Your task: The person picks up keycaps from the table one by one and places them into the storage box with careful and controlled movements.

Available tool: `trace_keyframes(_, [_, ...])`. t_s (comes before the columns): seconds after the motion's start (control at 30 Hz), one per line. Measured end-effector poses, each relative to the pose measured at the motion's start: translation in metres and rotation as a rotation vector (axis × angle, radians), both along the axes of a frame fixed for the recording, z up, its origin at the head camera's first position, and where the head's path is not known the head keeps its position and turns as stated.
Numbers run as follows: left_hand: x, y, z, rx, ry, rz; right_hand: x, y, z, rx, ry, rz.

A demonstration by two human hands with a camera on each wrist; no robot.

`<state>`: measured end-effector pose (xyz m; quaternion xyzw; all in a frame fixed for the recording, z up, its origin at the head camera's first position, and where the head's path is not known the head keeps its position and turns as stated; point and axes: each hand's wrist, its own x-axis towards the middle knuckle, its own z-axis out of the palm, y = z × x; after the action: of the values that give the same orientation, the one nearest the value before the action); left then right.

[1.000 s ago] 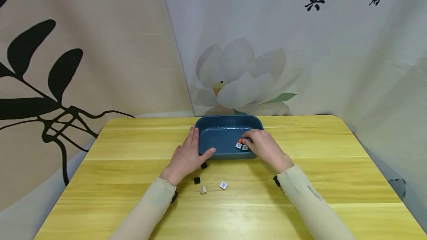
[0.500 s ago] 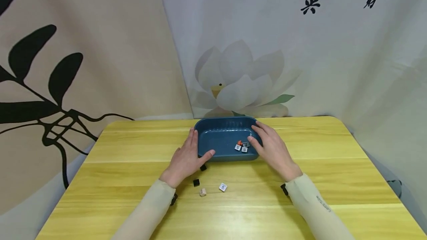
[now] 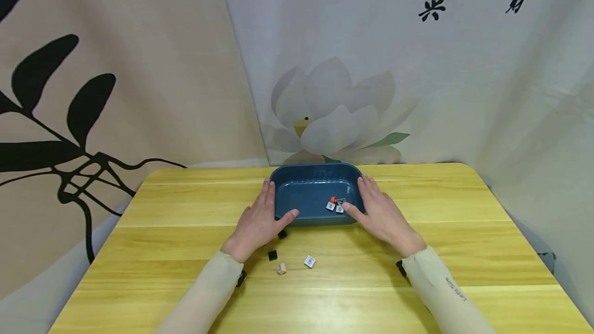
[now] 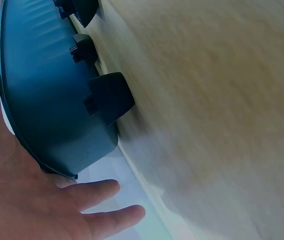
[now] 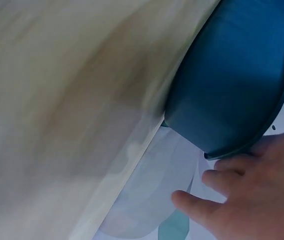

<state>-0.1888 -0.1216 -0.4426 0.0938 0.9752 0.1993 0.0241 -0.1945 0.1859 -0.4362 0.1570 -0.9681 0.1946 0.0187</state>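
The tray (image 3: 297, 199) on the desk (image 3: 464, 220) is flanked by left hand (image 3: 260, 218) and right hand (image 3: 384, 216), fingers outstretched against its ends. Small blocks (image 3: 330, 206) are grouped inside, near right, loose blocks (image 3: 310, 261) scattered before it. Steadying seems underway; an even shift is probably needed.

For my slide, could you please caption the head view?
Left hand and right hand flank a blue tray holding small blocks.

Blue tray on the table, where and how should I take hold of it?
Probably by the rim at its short ends, one hand from each side. The blue tray is longest from side to side, and the left hand and right hand rest at those ends. White cubes sit inside, so keep it level.
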Motion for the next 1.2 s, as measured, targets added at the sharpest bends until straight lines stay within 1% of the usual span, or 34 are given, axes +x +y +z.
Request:
trace_keyframes(0.17, [0.003, 0.0, -0.002, 0.004, 0.0, -0.01, 0.005, 0.001, -0.003, 0.004, -0.051, -0.006])
trace_keyframes(0.47, [0.008, -0.003, -0.004, -0.014, -0.03, -0.004, 0.011, -0.002, -0.006, 0.026, -0.101, -0.013])
trace_keyframes(0.67, [0.008, -0.006, -0.006, -0.009, -0.009, -0.008, 0.009, -0.002, -0.006, 0.042, -0.093, 0.008])
trace_keyframes(0.8, [0.005, -0.006, -0.003, -0.019, -0.018, -0.009, 0.005, -0.001, -0.002, 0.061, -0.104, 0.022])
trace_keyframes(0.9, [-0.001, -0.005, 0.001, -0.016, -0.017, -0.018, 0.001, 0.002, 0.001, 0.068, -0.114, 0.018])
trace_keyframes(0.97, [-0.005, -0.003, 0.003, -0.025, -0.011, -0.028, -0.001, 0.005, 0.003, 0.07, -0.11, 0.014])
trace_keyframes(1.03, [-0.008, -0.003, 0.005, -0.036, -0.009, -0.038, -0.003, 0.005, 0.006, 0.075, -0.108, 0.014])
trace_keyframes(1.1, [-0.009, -0.004, 0.006, -0.049, -0.01, -0.043, -0.004, 0.005, 0.007, 0.081, -0.114, 0.016])
trace_keyframes(1.2, [-0.008, -0.01, 0.008, -0.06, 0.0, -0.046, -0.003, 0.003, 0.007, 0.085, -0.126, 0.023])
